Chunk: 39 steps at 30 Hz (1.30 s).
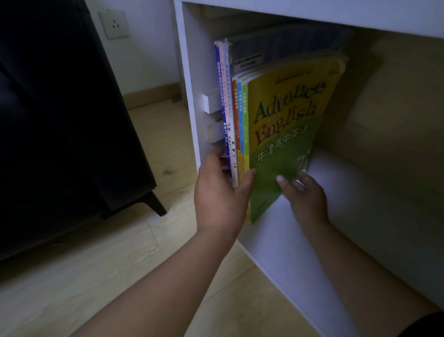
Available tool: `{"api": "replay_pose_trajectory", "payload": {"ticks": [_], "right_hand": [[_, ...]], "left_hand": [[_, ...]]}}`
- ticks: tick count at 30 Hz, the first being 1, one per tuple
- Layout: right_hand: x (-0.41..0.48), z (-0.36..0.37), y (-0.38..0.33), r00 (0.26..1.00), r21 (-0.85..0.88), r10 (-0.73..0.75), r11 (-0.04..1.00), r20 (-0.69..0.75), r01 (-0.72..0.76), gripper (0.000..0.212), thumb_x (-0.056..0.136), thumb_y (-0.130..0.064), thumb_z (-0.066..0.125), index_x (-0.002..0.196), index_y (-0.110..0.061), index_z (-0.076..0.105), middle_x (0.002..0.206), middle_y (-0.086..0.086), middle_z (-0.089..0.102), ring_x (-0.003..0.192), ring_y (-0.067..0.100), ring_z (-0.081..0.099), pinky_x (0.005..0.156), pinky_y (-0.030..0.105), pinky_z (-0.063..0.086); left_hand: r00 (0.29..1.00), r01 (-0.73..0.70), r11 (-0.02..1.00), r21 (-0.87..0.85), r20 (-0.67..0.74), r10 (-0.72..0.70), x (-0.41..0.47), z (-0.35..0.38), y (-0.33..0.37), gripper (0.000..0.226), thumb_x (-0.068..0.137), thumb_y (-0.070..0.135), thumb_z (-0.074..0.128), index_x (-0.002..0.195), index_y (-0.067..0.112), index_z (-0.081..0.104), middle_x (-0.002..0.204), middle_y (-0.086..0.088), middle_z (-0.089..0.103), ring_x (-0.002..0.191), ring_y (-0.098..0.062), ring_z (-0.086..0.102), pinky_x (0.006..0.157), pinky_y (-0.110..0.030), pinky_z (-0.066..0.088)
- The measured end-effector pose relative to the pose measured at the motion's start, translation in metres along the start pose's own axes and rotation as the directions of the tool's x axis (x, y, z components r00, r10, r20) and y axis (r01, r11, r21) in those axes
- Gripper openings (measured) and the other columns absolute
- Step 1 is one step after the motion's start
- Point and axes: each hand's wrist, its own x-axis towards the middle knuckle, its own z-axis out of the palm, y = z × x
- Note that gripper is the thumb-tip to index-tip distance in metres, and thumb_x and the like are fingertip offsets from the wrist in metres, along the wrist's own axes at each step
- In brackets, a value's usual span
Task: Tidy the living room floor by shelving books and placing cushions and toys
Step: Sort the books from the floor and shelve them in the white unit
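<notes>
Several thin books stand upright at the left end of a white shelf compartment. The outermost is a yellow and green English textbook, leaning slightly to the right. My left hand grips the lower front edge of the book stack, thumb on the textbook's cover and fingers round the far side by the shelf wall. My right hand touches the bottom of the textbook's cover with its fingertips. A taller grey-blue book stands behind the textbook.
A dark sofa on short legs stands to the left, with a strip of pale wooden floor between it and the shelf. A wall socket sits on the wall behind. The compartment is open to the right of the books.
</notes>
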Motion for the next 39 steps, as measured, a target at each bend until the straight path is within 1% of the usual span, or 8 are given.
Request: {"api": "replay_pose_trajectory", "payload": {"ticks": [6,9,12,15,18,24,32,39], "right_hand": [[-0.010,0.002,0.000,0.995,0.083,0.101,0.992,-0.005,-0.100,0.052,0.083,-0.016,0.073,0.128,0.004,0.055,0.120,0.018,0.063,0.117,0.028,0.059,0.102,0.046,0.047],[-0.017,0.001,-0.004,0.992,0.127,0.121,0.985,-0.026,-0.117,0.055,0.083,-0.013,0.073,0.132,0.002,0.052,0.112,0.001,0.060,0.113,0.022,0.057,0.102,0.048,0.046],[-0.030,-0.001,-0.015,0.989,0.175,0.143,0.975,-0.032,-0.135,0.055,0.084,-0.012,0.072,0.133,-0.002,0.050,0.127,0.006,0.052,0.110,0.016,0.053,0.103,0.048,0.046],[-0.052,-0.004,-0.034,0.991,0.255,0.130,0.960,-0.030,-0.118,0.049,0.087,-0.008,0.067,0.132,-0.002,0.049,0.132,0.014,0.051,0.101,0.013,0.056,0.098,0.042,0.050],[-0.086,-0.009,-0.055,0.997,0.329,0.082,0.941,-0.001,-0.077,0.031,0.091,-0.003,0.061,0.120,-0.006,0.053,0.118,0.012,0.058,0.086,0.006,0.061,0.078,0.025,0.055],[-0.160,-0.008,-0.102,0.969,0.193,-0.038,0.981,0.243,-0.010,0.025,0.089,-0.011,0.065,0.113,-0.013,0.062,0.108,0.002,0.069,0.096,0.011,0.066,0.089,0.036,0.054],[-0.268,0.092,-0.192,0.715,0.141,-0.193,0.981,0.672,0.132,0.035,0.082,-0.042,0.062,0.116,-0.034,0.061,0.105,-0.012,0.067,0.101,0.003,0.064,0.091,0.035,0.054],[-0.387,0.190,-0.268,0.449,0.237,-0.334,0.936,0.829,0.260,0.031,0.091,-0.036,0.060,0.122,-0.031,0.059,0.108,-0.015,0.064,0.102,-0.001,0.061,0.089,0.025,0.054]], "left_hand": [[0.996,0.086,0.995,0.047,0.005,-0.086,-0.010,-0.008,-0.003,0.054,0.079,0.035,0.075,0.123,0.019,0.047,0.117,0.002,0.057,0.102,-0.010,0.054,0.084,-0.038,0.055],[0.994,0.108,0.993,0.051,-0.014,-0.107,-0.016,-0.013,-0.004,0.052,0.080,0.034,0.074,0.123,0.019,0.049,0.117,0.002,0.059,0.102,-0.012,0.056,0.085,-0.037,0.053],[0.990,0.143,0.989,0.042,-0.012,-0.143,-0.027,-0.021,-0.002,0.048,0.082,0.030,0.072,0.123,0.018,0.050,0.115,0.004,0.060,0.101,-0.011,0.057,0.084,-0.033,0.052],[0.984,0.175,0.984,0.035,-0.023,-0.174,-0.039,-0.036,0.002,0.044,0.082,0.028,0.071,0.121,0.018,0.053,0.109,0.006,0.060,0.098,-0.011,0.058,0.080,-0.028,0.050],[0.982,0.185,0.981,0.065,-0.037,-0.183,-0.048,-0.059,0.011,0.038,0.083,0.026,0.071,0.116,0.017,0.055,0.103,0.007,0.061,0.093,-0.010,0.059,0.078,-0.027,0.050],[0.984,0.180,0.971,0.158,-0.025,-0.178,-0.076,-0.139,0.041,0.042,0.083,0.029,0.070,0.120,0.023,0.051,0.110,0.011,0.058,0.096,-0.003,0.056,0.081,-0.023,0.051],[0.959,0.253,0.942,0.221,-0.188,-0.213,-0.136,-0.310,0.061,0.046,0.083,0.025,0.070,0.124,0.029,0.049,0.111,0.017,0.058,0.099,0.002,0.057,0.077,-0.014,0.051],[0.849,0.361,0.901,0.239,-0.483,-0.212,-0.201,-0.450,0.075,0.040,0.084,0.027,0.070,0.118,0.035,0.049,0.107,0.021,0.059,0.096,0.003,0.058,0.066,-0.007,0.046]]}}
